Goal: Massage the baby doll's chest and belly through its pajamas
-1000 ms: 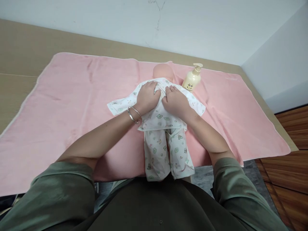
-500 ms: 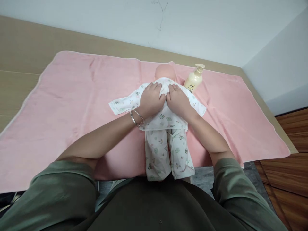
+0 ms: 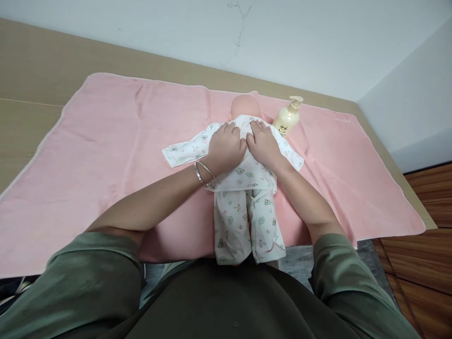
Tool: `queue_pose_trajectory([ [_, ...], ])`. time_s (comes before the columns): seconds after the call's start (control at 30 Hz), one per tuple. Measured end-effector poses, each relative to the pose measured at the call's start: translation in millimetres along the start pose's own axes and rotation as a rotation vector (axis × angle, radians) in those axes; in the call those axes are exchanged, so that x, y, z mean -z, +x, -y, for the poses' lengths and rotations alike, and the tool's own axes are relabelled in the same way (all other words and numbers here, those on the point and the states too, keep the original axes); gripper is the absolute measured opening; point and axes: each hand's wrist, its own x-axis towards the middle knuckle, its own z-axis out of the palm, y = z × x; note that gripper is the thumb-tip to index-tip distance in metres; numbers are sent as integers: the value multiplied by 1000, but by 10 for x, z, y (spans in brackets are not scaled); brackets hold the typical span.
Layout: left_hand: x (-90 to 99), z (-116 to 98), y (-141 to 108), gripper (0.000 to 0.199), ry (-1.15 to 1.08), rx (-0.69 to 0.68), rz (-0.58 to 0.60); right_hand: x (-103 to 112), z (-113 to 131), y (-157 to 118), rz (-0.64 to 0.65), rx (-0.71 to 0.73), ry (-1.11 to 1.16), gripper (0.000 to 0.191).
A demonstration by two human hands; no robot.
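Note:
A baby doll lies face down, its bald head (image 3: 245,106) toward the wall. It wears a white patterned shirt (image 3: 243,176) and matching trousers (image 3: 231,226). My left hand (image 3: 226,145) rests on the left of its upper back, palm down, with fingers slightly bent. Beside it, my right hand (image 3: 262,142) rests on the right of the upper back, fingers toward the collar. The thumbs are close together near the middle of the back. Both hands touch the shirt, and the cloth under the palms is hidden.
A pink blanket (image 3: 102,150) lies under the doll on a wooden table (image 3: 35,61). Right of the doll's head is a cream pump bottle (image 3: 287,117). A white wall (image 3: 307,47) rises behind the table, and brown wood panelling (image 3: 420,254) shows at the lower right.
The fingers of both hands look slightly more bent, and the shirt near the collar has shifted a little. The whole view has moved slightly.

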Motion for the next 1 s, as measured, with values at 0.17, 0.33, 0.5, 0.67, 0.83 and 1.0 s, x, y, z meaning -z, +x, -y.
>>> queue_pose_trajectory([
  [0.17,97,77,147,25,-43,122,87,84,159,-183,-44,69,-117,42],
  [0.33,63,28,122,30,-5,157,102,139,167,-220,-58,81,-128,35],
  [0.5,-8,25,78,39,-6,114,45,64,108,-124,-35,52,-53,48],
  [0.67,-141,89,64,49,12,71,-31,-6,121,-117,-20,17,-70,55],
  [0.83,-257,143,59,49,-73,76,-93,4,132,-138,-19,11,-72,55],
  [1.0,-211,113,66,51,-108,111,-44,37,152,-155,1,-8,-71,55],
])
